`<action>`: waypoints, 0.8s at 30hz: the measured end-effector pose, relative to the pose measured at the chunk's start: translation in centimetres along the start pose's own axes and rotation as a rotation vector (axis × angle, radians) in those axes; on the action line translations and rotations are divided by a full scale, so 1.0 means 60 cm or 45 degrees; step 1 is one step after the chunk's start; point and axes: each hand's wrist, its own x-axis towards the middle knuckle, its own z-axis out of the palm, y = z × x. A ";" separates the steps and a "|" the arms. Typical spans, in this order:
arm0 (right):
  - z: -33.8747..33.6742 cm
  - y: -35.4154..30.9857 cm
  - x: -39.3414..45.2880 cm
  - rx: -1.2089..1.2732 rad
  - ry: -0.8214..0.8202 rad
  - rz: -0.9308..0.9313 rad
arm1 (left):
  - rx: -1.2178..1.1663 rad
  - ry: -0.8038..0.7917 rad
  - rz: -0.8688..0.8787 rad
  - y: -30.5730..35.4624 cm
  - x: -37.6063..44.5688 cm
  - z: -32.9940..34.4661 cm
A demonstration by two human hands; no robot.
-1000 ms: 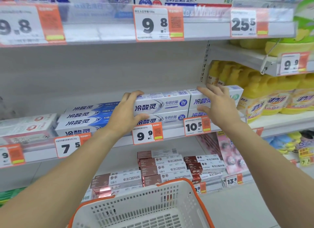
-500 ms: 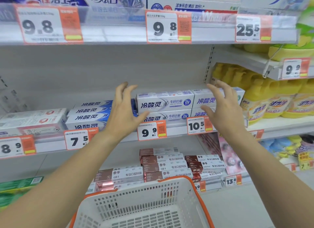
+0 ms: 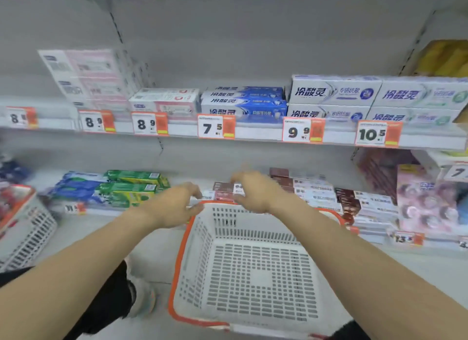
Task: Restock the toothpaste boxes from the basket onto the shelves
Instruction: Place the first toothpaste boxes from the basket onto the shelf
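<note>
A white basket with an orange rim [image 3: 249, 269] stands on the floor below me; nothing shows inside it. My left hand [image 3: 177, 205] hovers at its far left rim and my right hand [image 3: 255, 190] above its far edge. Both hold nothing, fingers loosely curled and blurred. On the middle shelf lie white toothpaste boxes with blue lettering [image 3: 334, 91], greenish ones [image 3: 420, 95] to their right and blue ones [image 3: 244, 101] to their left. Brown-and-white boxes [image 3: 316, 190] are stacked on the lower shelf behind my right hand.
Green boxes [image 3: 131, 188] sit on the lower shelf at left, pink-and-white boxes [image 3: 96, 74] higher up. A second white basket [image 3: 25, 228] stands at the far left. Price tags [image 3: 215, 129] line the shelf edge. Yellow bottles [image 3: 445, 58] show at far right.
Both hands have left the white boxes on the middle shelf and dropped to the basket's far rim. My view has tilted down and shifted left.
</note>
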 end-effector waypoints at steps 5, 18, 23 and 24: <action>0.123 -0.098 0.033 0.084 -0.245 -0.083 | 0.069 -0.319 -0.135 -0.129 -0.054 0.066; 0.297 -0.451 0.339 0.250 -0.501 -0.243 | 0.141 -0.422 -0.473 -0.595 -0.209 -0.047; 0.350 -0.620 0.407 0.364 -0.470 -0.228 | 0.124 -0.397 -0.443 -0.750 -0.260 -0.067; 0.361 -0.649 0.418 0.375 -0.453 -0.211 | 0.162 -0.416 -0.434 -0.782 -0.268 -0.070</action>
